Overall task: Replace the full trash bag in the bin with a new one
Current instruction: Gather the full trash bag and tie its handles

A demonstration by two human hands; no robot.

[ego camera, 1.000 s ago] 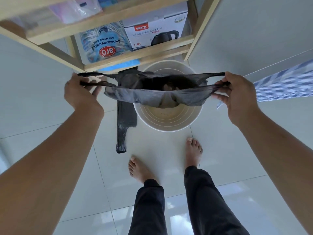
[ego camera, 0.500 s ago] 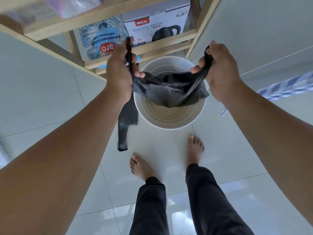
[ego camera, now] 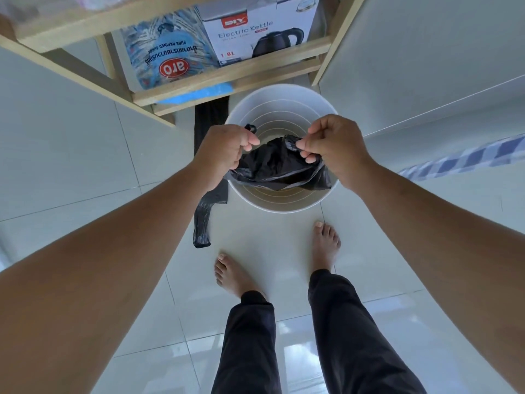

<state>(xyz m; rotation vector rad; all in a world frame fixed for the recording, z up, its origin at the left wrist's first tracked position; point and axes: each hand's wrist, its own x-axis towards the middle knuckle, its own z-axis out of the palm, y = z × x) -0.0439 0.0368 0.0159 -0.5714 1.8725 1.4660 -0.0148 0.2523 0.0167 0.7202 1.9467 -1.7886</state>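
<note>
A round white bin (ego camera: 279,204) stands on the tiled floor below me, its ribbed inside partly showing. A crumpled black trash bag (ego camera: 277,167) hangs over the bin's opening. My left hand (ego camera: 227,149) pinches one handle loop of the bag at the bin's left side. My right hand (ego camera: 333,146) pinches the other handle at the right. A second black bag (ego camera: 207,194) lies flat and folded on the floor just left of the bin, partly hidden by my left hand.
A wooden shelf unit (ego camera: 227,78) stands right behind the bin, holding an electric kettle box (ego camera: 255,32) and a blue sugar pack (ego camera: 167,52). My bare feet (ego camera: 325,243) stand close in front of the bin. A blue checked cloth (ego camera: 466,157) hangs at the right.
My hands have come down and closer together, from a wide stretch of the bag a second ago to a narrow hold low over the bin's opening. The bag now sags into a bundle.
</note>
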